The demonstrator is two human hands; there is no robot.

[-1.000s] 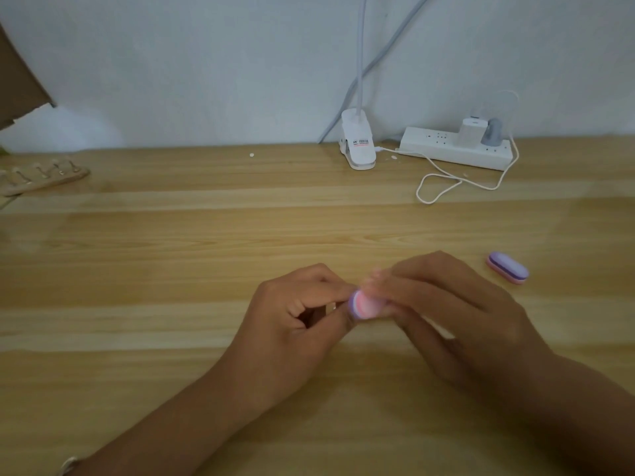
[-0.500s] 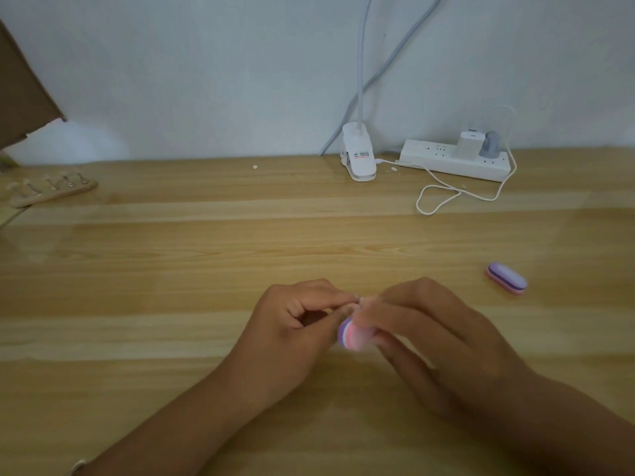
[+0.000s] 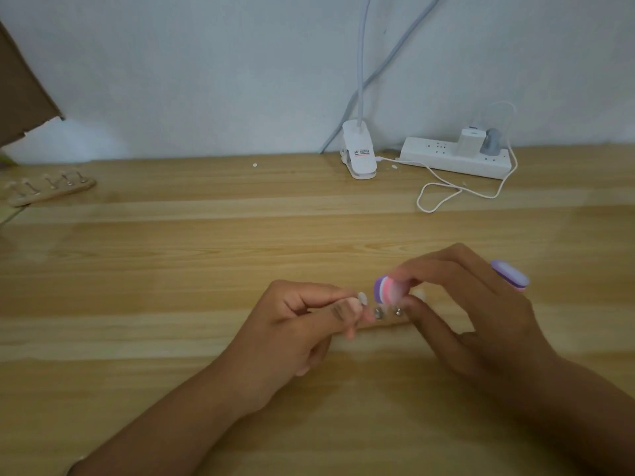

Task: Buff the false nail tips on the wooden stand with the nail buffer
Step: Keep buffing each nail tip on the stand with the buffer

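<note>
A wooden stand [image 3: 385, 325] lies on the table between my hands, mostly hidden, with metal pegs showing. My left hand [image 3: 302, 324] pinches the stand's left end, where a pale false nail tip [image 3: 362, 297] sticks up beside my thumb. My right hand [image 3: 460, 304] grips a pink and purple nail buffer [image 3: 388, 289] just above the pegs, blurred by motion. Another nail tip [image 3: 420, 295] shows faintly behind my right fingers.
A second purple buffer [image 3: 510, 274] lies behind my right hand. Another wooden stand with nail tips [image 3: 48, 188] sits far left. At the back stand a white lamp clip [image 3: 359, 154], a power strip [image 3: 453, 159] and a looped white cable [image 3: 446, 194].
My right hand has lifted the buffer up and to the right, uncovering the pegs and a nail tip. The left hand has stayed pinched on the stand.
</note>
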